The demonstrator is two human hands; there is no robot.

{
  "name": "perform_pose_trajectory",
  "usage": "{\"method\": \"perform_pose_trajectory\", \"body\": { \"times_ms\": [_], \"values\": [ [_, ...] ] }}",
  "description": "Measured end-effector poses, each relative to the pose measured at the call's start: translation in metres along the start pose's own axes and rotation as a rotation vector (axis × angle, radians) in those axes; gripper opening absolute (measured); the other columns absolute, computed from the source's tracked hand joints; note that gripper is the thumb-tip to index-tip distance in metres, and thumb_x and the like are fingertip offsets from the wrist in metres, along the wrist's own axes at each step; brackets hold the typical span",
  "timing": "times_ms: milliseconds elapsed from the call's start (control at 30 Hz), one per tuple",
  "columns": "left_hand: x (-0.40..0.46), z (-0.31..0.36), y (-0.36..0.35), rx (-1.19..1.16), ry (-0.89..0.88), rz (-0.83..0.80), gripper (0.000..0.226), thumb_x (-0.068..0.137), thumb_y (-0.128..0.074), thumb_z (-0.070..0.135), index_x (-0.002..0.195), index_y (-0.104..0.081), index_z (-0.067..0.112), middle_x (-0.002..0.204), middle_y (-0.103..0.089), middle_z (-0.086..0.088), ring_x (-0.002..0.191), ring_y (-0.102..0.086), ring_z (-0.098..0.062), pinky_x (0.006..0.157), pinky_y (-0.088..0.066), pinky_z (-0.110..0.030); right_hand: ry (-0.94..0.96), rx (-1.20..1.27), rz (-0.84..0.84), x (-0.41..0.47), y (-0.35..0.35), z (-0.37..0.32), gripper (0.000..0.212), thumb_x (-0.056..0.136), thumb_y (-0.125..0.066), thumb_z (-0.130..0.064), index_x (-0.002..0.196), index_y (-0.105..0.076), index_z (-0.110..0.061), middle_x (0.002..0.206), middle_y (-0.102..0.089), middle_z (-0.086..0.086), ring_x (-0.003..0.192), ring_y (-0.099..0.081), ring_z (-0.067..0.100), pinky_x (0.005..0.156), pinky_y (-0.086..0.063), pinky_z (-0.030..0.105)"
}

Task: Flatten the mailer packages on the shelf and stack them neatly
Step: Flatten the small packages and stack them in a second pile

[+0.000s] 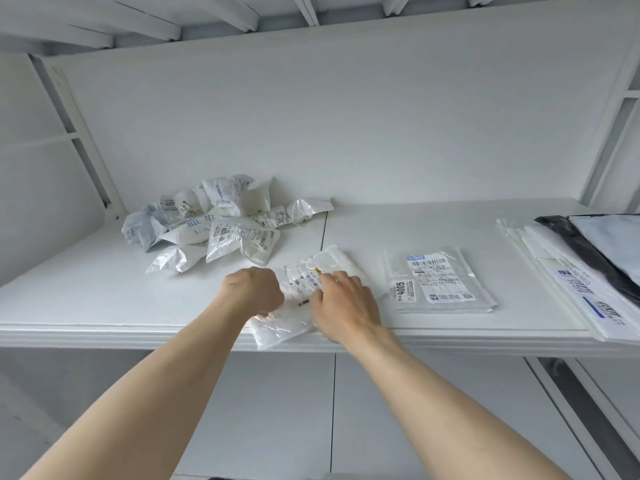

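A white shelf (104,306) with a white back panel spans the view, its board seamed down the middle, with another shelf's slats overhead. On it, a heap of crumpled mailers (214,223) sits back left, a pile of larger flat mailers (571,271) lies at the far right, and one flattened mailer (440,282) with a 4005 label lies beside that. At the front edge a wrinkled mailer (294,306) overhangs slightly, gripped by the curled left hand (252,289) and pressed by the right hand (346,299), fingers bent.
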State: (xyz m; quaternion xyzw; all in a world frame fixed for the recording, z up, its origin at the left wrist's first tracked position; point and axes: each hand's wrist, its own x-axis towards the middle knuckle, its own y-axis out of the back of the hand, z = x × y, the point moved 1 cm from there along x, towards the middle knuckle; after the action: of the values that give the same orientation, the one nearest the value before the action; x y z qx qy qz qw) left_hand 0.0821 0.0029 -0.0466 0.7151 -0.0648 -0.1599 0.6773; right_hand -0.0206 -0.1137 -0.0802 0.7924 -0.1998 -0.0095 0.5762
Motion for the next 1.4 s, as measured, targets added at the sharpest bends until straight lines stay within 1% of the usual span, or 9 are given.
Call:
{"method": "perform_pose_trajectory", "body": {
  "times_ms": [233, 433, 533, 667, 800, 1100, 1233, 1333, 1400],
  "values": [
    [0.005, -0.023, -0.032, -0.113, -0.244, 0.11, 0.04, 0.098, -0.042, 0.038, 0.137, -0.051, 0.034, 0.142, -0.044, 0.004, 0.13, -0.045, -0.022, 0.105, -0.039, -0.04, 0.027, 0.002, -0.13, 0.005, -0.018, 0.017, 0.037, 0.1, -0.033, -0.03, 0.122, -0.053, -0.008, 0.129, -0.055, 0.014, 0.123, -0.046, 0.031, 0.101, -0.036, 0.039],
    [0.009, -0.026, -0.025, -0.116, -0.165, 0.179, 0.031, 0.093, -0.043, 0.033, 0.099, -0.071, 0.024, 0.099, -0.069, -0.001, 0.094, -0.064, -0.024, 0.078, -0.047, -0.03, 0.133, -0.159, -0.233, 0.018, -0.019, 0.035, 0.044, 0.106, -0.022, -0.031, 0.149, -0.031, -0.033, 0.164, -0.011, 0.001, 0.15, 0.004, 0.03, 0.118, 0.004, 0.05],
    [0.013, -0.027, -0.018, -0.33, -0.117, -0.002, 0.043, 0.094, -0.036, 0.035, 0.082, -0.072, 0.015, 0.071, -0.074, 0.001, 0.069, -0.071, -0.016, 0.078, -0.052, -0.027, 0.097, -0.227, -0.133, 0.029, -0.015, 0.031, 0.045, 0.101, -0.037, -0.015, 0.144, -0.04, -0.03, 0.162, -0.011, 0.006, 0.148, 0.005, 0.035, 0.116, 0.001, 0.051],
    [0.017, -0.009, -0.02, -0.315, -0.209, 0.249, 0.04, 0.1, -0.032, 0.034, 0.119, -0.064, 0.019, 0.124, -0.06, -0.007, 0.11, -0.06, -0.027, 0.094, -0.048, -0.039, -0.007, -0.111, -0.216, 0.044, -0.019, 0.02, 0.046, 0.102, -0.036, -0.032, 0.147, -0.036, -0.021, 0.156, -0.026, 0.008, 0.144, -0.019, 0.035, 0.115, -0.021, 0.047],
    [0.018, 0.017, -0.043, -0.404, -0.372, 0.207, 0.049, 0.104, -0.019, 0.041, 0.15, -0.032, 0.033, 0.162, -0.017, 0.004, 0.15, -0.012, -0.019, 0.118, -0.015, -0.044, -0.043, -0.114, -0.236, 0.036, -0.035, 0.019, 0.056, 0.102, -0.014, -0.048, 0.155, -0.016, -0.03, 0.164, -0.005, 0.007, 0.15, 0.001, 0.033, 0.12, 0.001, 0.048],
    [0.032, 0.023, -0.069, -0.236, -0.347, 0.081, 0.054, 0.101, -0.008, 0.046, 0.154, -0.013, 0.04, 0.164, -0.006, 0.008, 0.151, -0.001, -0.017, 0.121, -0.002, -0.044, -0.032, -0.143, -0.23, 0.044, -0.043, 0.025, 0.054, 0.101, -0.017, -0.042, 0.154, -0.018, -0.033, 0.164, -0.01, 0.005, 0.15, -0.004, 0.03, 0.12, -0.001, 0.045],
    [0.028, 0.022, -0.068, -0.292, -0.33, 0.087, 0.052, 0.102, -0.007, 0.048, 0.154, -0.014, 0.042, 0.164, -0.005, 0.009, 0.151, 0.001, -0.015, 0.121, 0.003, -0.043, 0.001, 0.037, -0.071, 0.049, -0.019, 0.04, 0.043, 0.097, -0.038, -0.036, 0.136, -0.052, -0.025, 0.141, -0.053, 0.01, 0.131, -0.046, 0.03, 0.109, -0.036, 0.04],
    [0.027, 0.022, -0.066, -0.344, -0.333, 0.1, 0.054, 0.102, -0.003, 0.049, 0.153, -0.017, 0.043, 0.163, -0.007, 0.01, 0.151, 0.0, -0.014, 0.122, 0.003, -0.042, -0.279, -0.033, 0.319, 0.048, 0.026, 0.089, 0.033, 0.095, -0.045, -0.031, 0.119, -0.062, -0.015, 0.121, -0.063, 0.012, 0.117, -0.051, 0.034, 0.095, -0.041, 0.039],
    [0.025, 0.022, -0.068, -0.369, -0.314, 0.111, 0.055, 0.101, -0.001, 0.048, 0.153, -0.02, 0.041, 0.163, -0.01, 0.009, 0.151, -0.002, -0.015, 0.122, 0.002, -0.043, -0.595, -0.092, 0.252, 0.038, 0.047, 0.137, 0.047, 0.094, -0.047, -0.041, 0.132, -0.05, -0.013, 0.135, -0.05, 0.017, 0.129, -0.037, 0.037, 0.104, -0.03, 0.043]
  ]
}}
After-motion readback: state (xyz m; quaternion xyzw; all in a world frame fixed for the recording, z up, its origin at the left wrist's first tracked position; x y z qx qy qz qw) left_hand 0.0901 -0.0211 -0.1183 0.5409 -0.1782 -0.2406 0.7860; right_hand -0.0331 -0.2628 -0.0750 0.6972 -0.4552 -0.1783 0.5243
